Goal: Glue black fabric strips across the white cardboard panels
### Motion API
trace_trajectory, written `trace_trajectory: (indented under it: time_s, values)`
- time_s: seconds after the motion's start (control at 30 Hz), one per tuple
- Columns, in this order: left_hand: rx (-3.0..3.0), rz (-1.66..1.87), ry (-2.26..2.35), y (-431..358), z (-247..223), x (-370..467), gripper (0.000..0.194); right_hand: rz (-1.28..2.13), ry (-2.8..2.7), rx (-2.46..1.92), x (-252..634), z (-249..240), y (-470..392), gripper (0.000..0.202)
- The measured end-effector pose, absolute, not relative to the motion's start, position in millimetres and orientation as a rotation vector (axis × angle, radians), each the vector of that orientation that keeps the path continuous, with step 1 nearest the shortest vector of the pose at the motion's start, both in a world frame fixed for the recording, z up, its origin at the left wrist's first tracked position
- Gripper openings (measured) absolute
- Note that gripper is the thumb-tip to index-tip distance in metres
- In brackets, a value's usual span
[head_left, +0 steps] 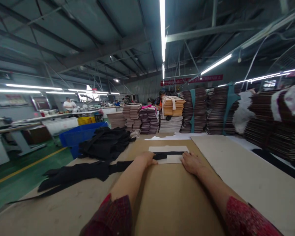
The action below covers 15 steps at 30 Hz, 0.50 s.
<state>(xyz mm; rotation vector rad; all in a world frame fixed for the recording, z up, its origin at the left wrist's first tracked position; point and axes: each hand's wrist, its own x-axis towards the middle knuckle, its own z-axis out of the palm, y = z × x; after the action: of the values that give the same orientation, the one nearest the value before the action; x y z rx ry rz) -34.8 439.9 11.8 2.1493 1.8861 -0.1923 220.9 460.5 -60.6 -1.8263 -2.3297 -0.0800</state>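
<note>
A white rectangular piece (168,149) lies on a tan board (172,196) in front of me. Across it runs a black fabric strip (173,153). My left hand (147,159) is closed on the strip near the white piece's left edge. At the right edge, the fingers of my right hand (191,162) are bent together on the strip's other end. Left of my left hand, more black fabric (83,173) stretches along the table. The fingertips are small and partly hidden.
A heap of black fabric (108,141) lies at the left beside a blue bin (81,132). Tall stacks of dark sheets (195,111) line the far side. A pale board (250,173) is at the right. People are visible in the distance, one (69,104) in white.
</note>
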Motion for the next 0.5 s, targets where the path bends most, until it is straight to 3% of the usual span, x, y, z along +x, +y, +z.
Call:
trace_trajectory:
  time_s: [0.2, 0.5]
  values:
    - [2.086, -0.131, 1.872, 500, 1, -32, 0.040, -0.084, -2.244, -1.913, 223, -65, 518, 0.040]
    - [2.067, -0.104, 1.874, 523, -8, -41, 0.043, -0.059, -2.196, -1.876, 225, -67, 520, 0.043]
